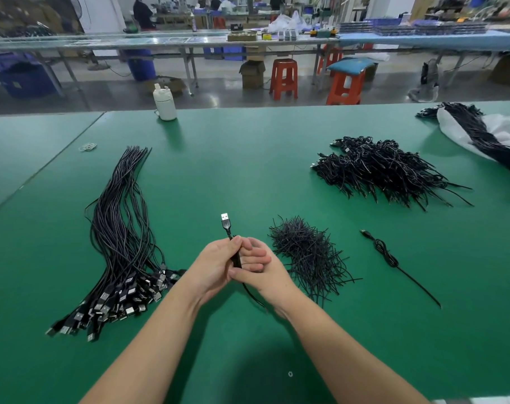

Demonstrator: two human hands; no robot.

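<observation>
1. Hidden: the cable (225,223) is mostly covered. Only its USB plug, sticking up at 12 o'clock from the fists, a dark folded stretch btwn the palms and a tail out at 6 o'clock show. Can't tell how many folds are in the grip.
2. Left hand (215,262): fingers curled round the folded cable, thumb on top near the plug end. Right hand (265,275): closed on the same bundle from the 3 o'clock side, thumb across the lower part. Where the fingers overlap it's hard to say which belong to which hand.
3. Cable's place: held above the green table (248,158), near its front-centre, plug upright.
4. Cut off: both forearms run out of frame at 6 o'clock. The white bag (504,132) w/ black cables at 2 o'clock is clipped by the right edge.
5. Around: straight cable pile (122,228) at 9 o'clock, plugs fanned toward the near edge. Twist-tie heap (306,252) just beside the right hand at 3 o'clock. Tied cable (387,255) beyond it, lying alone. Bundled-cable heap (385,170) at 1 o'clock, well apart. White bottle (164,103) at 11 o'clock on the far edge. Rubber bands (87,147) at 10 o'clock, small and faint.
6. Nothing sits btwn the hands and the tie heap.
7. Counts: 2 hands, 1 held cable, 1 lone tied cable, 1 bottle, 1 bag, 3 heaps; items within the heaps are too tangled to count.
</observation>
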